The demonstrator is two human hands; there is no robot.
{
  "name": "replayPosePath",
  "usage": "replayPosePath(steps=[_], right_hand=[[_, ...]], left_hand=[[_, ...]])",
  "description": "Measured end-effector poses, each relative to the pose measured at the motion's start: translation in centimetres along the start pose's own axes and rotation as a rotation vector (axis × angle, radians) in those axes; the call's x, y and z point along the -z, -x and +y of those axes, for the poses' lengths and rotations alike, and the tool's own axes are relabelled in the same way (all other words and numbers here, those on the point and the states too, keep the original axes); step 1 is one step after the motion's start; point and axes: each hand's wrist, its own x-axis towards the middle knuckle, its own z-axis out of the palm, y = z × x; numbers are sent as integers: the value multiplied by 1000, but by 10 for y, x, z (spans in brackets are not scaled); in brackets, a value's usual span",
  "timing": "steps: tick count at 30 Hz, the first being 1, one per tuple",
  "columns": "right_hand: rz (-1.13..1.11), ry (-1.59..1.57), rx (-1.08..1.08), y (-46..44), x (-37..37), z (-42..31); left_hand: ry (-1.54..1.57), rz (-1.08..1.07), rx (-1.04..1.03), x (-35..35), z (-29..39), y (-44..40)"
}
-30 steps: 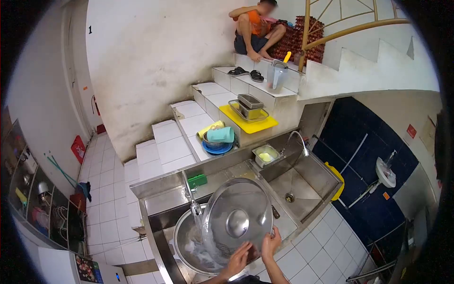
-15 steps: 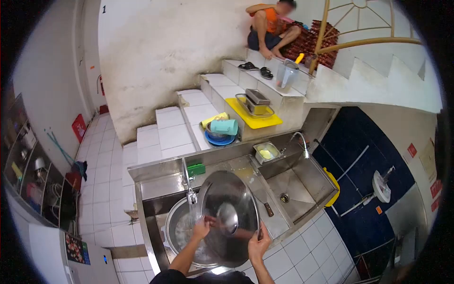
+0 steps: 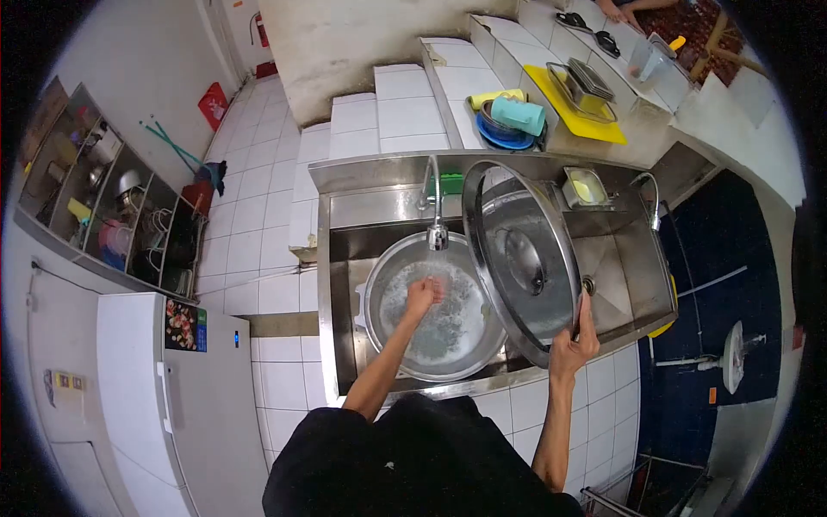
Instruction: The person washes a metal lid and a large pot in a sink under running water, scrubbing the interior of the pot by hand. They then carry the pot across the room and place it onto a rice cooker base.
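Observation:
A large round metal lid point(image 3: 551, 258) with a raised dome at its centre stands tilted over the divider between two sinks. My right hand point(image 3: 575, 340) grips its lower right rim, one finger stretched along the edge. My left hand point(image 3: 422, 297) is over a big metal pot point(image 3: 375, 323) in the left sink, just below the tap point(image 3: 438, 234). Water runs from the tap into the pot, and white foam floats on the water point(image 3: 439, 340) inside. The left fingers are blurred, so whether they are spread or curled does not show.
A green box-like thing point(image 3: 448, 183) lies behind the tap. The right sink point(image 3: 616, 276) has a small metal container point(image 3: 586, 187) at its back edge. Stacked bowls point(image 3: 504, 129) and a yellow board point(image 3: 573, 108) rest on the steps. Another person's hands point(image 3: 624, 10) show above.
My view has shifted, so the sinks sit higher and further right. The left hand has come away from the lid to the water under the tap. The right hand keeps hold of the lid.

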Motion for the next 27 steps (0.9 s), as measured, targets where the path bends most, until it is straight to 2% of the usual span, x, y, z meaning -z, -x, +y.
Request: replayPosePath(steps=[1,3,5,7,9,10,11,12,14,16,18,20,24,26,27], right_hand=[[7,14,17,0,0,9],[17,56,26,1,10,16],[6,71,32,-3,15,15],[28,103,53,-12,18,13],[58,146,61,-18,20,9],[80,180,50,-17,21,10],[96,188,66,-17,19,11],[110,195,85,-17,19,13],[114,266,66,-22,24,10],[123,346,161,-27,26,8],[108,356,114,-31,32,9],[102,377,5,-39,31,5],[147,407,-66,-32,27,10],[136,395,-54,-32,28,12],[127,450,45,-34,28,13]], left_hand=[[7,-11,2,-6,11,4],[-58,-320,99,-3,28,19],[-477,-371,-195,30,7,-28],[-1130,-145,-230,33,47,-57],[-1161,-220,-364,38,53,-111],[-1291,-183,-638,37,46,-142],[-896,-309,-653,28,62,-152],[-695,-392,-845,15,69,-169],[-1146,-209,-1268,-31,114,-167],[-1283,-202,-1122,-52,123,-190],[-1334,-158,-988,-61,113,-215],[-1539,-174,-745,-63,98,-240],[-1552,-172,-680,-54,85,-248],[-1225,-94,-897,-55,96,-229],[-1154,-30,-1000,-53,92,-234]])
